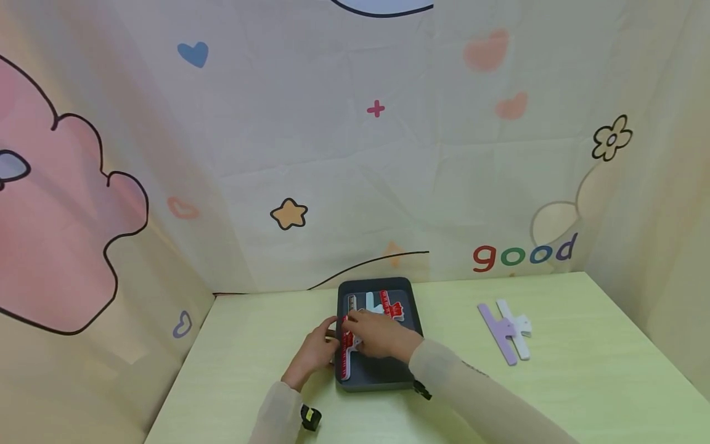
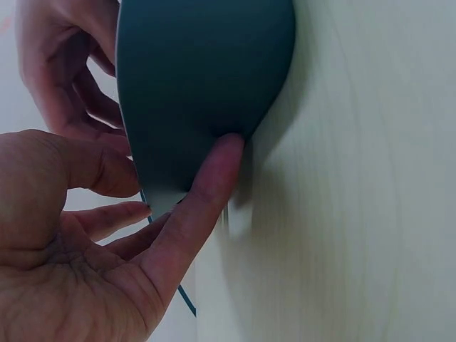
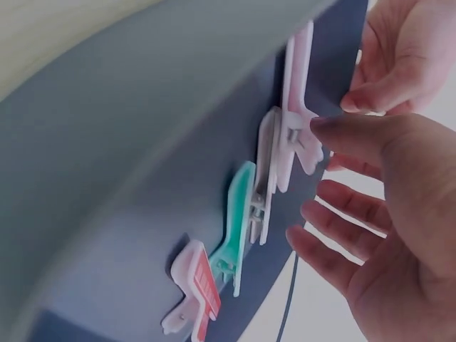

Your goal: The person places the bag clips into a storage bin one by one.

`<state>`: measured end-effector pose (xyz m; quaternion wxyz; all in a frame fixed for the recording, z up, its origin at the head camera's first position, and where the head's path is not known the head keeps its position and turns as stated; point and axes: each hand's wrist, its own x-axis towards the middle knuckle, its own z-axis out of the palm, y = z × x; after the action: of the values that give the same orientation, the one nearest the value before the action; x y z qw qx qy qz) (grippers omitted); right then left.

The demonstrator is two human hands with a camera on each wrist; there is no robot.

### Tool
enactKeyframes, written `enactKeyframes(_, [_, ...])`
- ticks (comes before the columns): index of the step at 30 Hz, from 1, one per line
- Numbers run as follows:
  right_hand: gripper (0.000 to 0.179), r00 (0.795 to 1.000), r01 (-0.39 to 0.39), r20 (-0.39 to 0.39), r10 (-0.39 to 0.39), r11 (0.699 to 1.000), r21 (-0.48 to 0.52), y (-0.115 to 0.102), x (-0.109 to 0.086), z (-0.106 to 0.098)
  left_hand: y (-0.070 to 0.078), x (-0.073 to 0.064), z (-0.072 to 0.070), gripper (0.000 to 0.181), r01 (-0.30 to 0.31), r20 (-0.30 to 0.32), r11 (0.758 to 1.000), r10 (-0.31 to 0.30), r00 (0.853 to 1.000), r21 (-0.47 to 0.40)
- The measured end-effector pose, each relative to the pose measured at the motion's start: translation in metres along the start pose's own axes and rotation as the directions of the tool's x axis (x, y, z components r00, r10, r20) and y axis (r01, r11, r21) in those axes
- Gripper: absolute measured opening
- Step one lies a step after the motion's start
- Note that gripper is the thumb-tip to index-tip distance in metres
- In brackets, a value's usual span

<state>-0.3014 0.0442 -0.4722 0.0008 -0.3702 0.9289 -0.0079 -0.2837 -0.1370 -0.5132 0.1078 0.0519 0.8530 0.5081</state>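
Observation:
A dark grey tray point(image 1: 383, 373) stands on the table, holding several bag clips. My left hand point(image 1: 316, 350) holds the tray's left side, with its thumb on the outer wall point(image 2: 206, 78) and its fingertips at the rim. Inside the tray, my right hand point(image 1: 383, 335) is at a red-and-white bag clip point(image 1: 346, 364) along the left wall. Its thumb point(image 3: 342, 135) touches that clip's handle, while the other fingers are spread apart. Farther back lie a dark-faced clip point(image 1: 352, 302), a pale teal clip point(image 1: 370, 300) and another red clip point(image 1: 397, 310), partly behind my right hand in the head view.
On the table to the right of the tray, a lavender bag clip point(image 1: 497, 335) and a white bag clip point(image 1: 519, 345) lie side by side. A printed curtain point(image 1: 344, 185) hangs behind the table point(image 1: 249, 345).

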Motion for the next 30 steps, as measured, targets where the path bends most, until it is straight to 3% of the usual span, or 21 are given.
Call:
enactKeyframes(17, [0.046, 0.990, 0.007, -0.141, -0.011, 1.000, -0.029, 0.022, -0.034, -0.023, -0.001, 0.001, 0.000, 0.060, 0.015, -0.018, 1.000, -0.015, 1.000, 0.004])
enactKeyframes(30, [0.046, 0.973, -0.057, -0.220, 0.074, 0.995, 0.081, 0.059, -0.062, -0.033, -0.001, 0.002, 0.004, 0.060, 0.036, -0.033, 0.999, -0.035, 0.999, 0.031])
